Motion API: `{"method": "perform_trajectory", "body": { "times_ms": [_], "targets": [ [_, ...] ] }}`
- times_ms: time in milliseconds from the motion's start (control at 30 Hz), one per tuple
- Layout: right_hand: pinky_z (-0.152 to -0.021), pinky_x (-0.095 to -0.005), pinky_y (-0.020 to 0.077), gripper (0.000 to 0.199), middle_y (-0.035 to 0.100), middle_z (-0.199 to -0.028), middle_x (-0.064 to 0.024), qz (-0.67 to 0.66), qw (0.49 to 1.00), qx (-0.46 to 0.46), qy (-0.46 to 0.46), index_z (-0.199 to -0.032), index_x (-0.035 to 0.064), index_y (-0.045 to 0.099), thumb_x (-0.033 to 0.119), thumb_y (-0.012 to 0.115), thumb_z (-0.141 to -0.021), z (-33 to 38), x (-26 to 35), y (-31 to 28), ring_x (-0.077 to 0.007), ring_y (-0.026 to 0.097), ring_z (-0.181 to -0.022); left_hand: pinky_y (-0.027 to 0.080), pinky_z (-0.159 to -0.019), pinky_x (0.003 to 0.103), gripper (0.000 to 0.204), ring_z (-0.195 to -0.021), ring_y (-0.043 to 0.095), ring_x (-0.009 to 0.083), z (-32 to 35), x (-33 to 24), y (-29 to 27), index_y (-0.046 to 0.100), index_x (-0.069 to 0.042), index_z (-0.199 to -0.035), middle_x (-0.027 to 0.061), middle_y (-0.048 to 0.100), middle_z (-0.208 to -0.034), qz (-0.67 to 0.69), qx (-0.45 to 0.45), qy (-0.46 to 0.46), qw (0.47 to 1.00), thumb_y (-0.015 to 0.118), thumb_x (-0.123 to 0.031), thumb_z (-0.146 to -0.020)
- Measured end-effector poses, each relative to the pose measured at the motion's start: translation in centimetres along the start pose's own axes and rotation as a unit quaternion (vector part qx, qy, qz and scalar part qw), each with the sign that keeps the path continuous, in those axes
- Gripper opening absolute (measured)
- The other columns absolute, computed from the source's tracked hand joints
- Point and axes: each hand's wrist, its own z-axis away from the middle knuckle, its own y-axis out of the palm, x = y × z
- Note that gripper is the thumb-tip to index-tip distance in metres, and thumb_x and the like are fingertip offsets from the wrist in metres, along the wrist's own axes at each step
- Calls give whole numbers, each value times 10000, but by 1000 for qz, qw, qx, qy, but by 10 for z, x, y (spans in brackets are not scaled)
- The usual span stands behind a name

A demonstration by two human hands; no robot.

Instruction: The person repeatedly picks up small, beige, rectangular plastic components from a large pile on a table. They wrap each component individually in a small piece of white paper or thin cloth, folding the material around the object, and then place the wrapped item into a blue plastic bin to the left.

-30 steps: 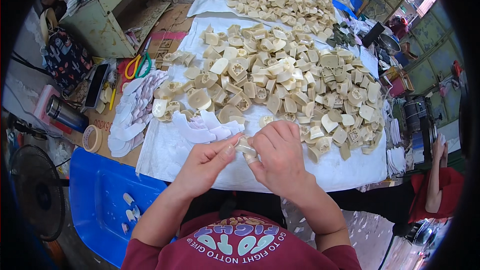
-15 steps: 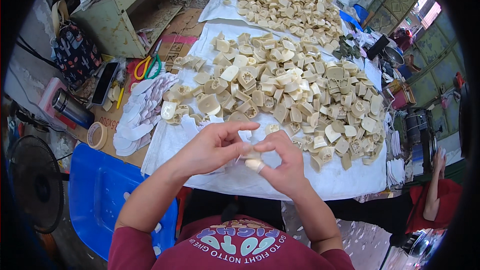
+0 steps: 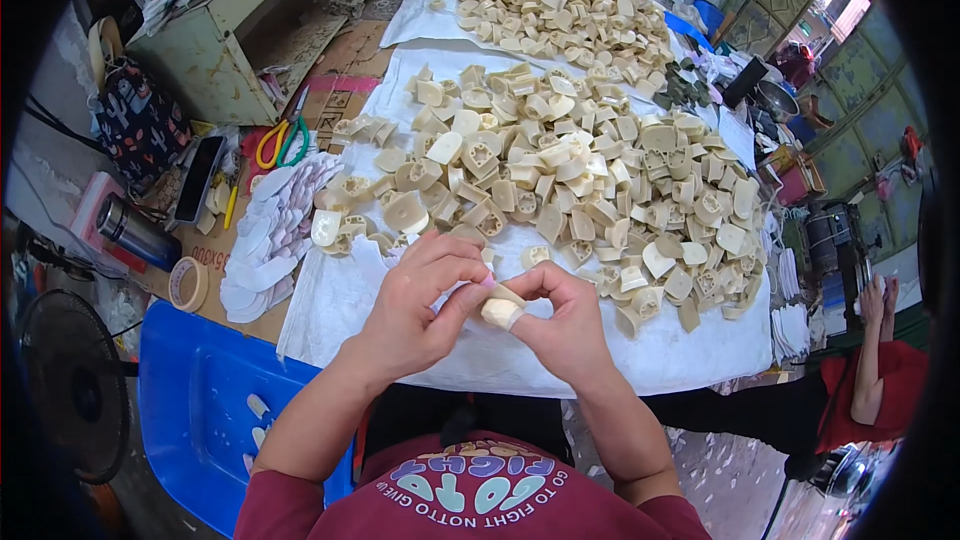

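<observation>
A heap of moulded pieces (image 3: 580, 180) lies on the sheet (image 3: 340, 310) far of the hands; scissors (image 3: 283, 142) and tape roll (image 3: 187, 284) left; tray (image 3: 190, 390) near-left.

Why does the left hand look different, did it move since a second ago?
Yes. The left hand has come nearer the right hand and the small beige piece, judged against the white sheet's near edge.

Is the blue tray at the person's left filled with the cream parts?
No: the blue tray holds only a few small white scraps, while the cream parts lie heaped on the white sheet.
</observation>
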Motion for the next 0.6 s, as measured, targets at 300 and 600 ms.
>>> {"method": "perform_trajectory", "body": {
  "times_ms": [300, 600],
  "targets": [
    [-769, -299, 466, 209, 644, -841, -46, 101, 989, 68, -85, -846, 26, 643, 128, 774, -721, 1, 14, -16, -157, 583, -829, 457, -851, 347, 73, -925, 583, 217, 10, -10, 3, 630, -40, -898, 112, 571, -985, 12, 14, 21, 1000, 630, -12, -831],
    [-992, -381, 417, 789, 452, -1372, -149, 72, 969, -54, -231, -1405, -2, 363, 215, 774, -767, 17, 11, -15, -273, 528, -1166, 515, -859, 384, 228, -1125, 574, 314, 30, -15, 4, 614, -17, -962, 210, 429, -1254, 177, -86, 94, 976, 653, 92, -766]
  ]
}}
